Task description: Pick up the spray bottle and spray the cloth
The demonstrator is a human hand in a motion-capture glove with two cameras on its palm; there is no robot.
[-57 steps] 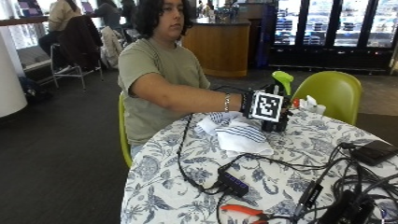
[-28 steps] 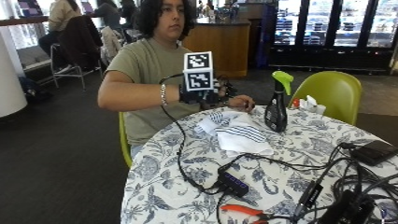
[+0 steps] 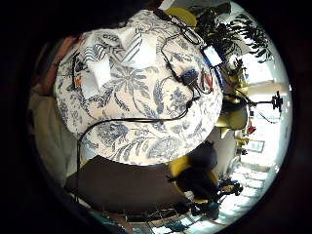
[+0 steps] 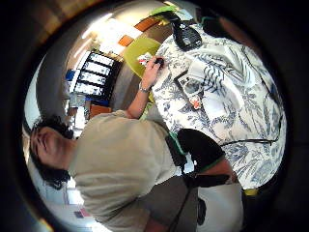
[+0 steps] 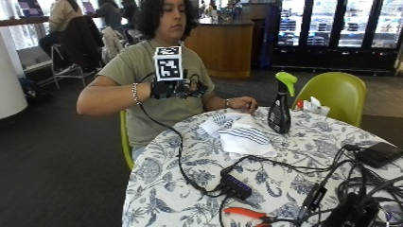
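While the gloved right hand (image 5: pixel 171 89) hangs raised before the person's chest, well apart from the desk (image 5: pixel 189 189), its grip holds nothing, though I cannot tell how its fingers lie. The spray bottle (image 5: pixel 280 109), dark with a bright green trigger head, stands upright on the desk just beside the crumpled white cloth (image 5: pixel 239 133) with dark stripes. The bare hand (image 5: pixel 242 104) rests on the desk beside the cloth.

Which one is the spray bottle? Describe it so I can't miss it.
On the round floral tablecloth, look just past the striped white cloth, toward the green chair. The spray bottle stands upright there: dark body, bright green trigger head, the tallest thing on the table.
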